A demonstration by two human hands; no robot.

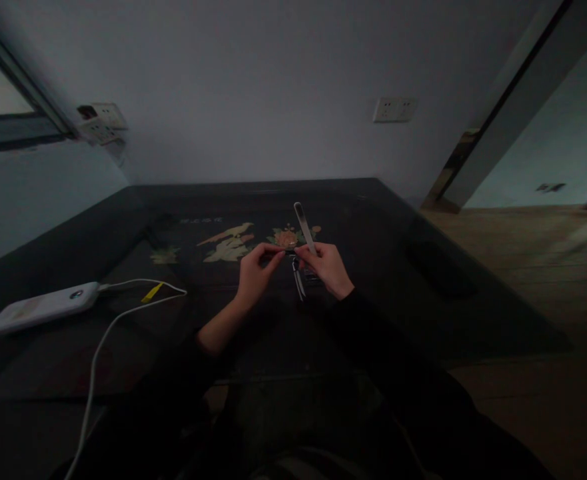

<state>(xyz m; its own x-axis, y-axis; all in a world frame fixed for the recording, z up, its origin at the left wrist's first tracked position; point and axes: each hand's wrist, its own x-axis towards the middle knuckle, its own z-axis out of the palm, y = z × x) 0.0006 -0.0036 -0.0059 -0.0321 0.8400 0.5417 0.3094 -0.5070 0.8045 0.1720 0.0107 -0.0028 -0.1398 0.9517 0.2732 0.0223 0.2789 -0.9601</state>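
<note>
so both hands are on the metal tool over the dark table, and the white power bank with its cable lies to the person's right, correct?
Not quite. In the head view the power bank and its cable lie to the person's left, not right. The rest holds: left hand and right hand both grip the metal tool over the dark table.

You have a slim metal tool (pixel 304 228) at the centre of the frame, its pale silver blade tilted up and slightly left, with a second folded metal arm hanging below, too dim to identify.
</note>
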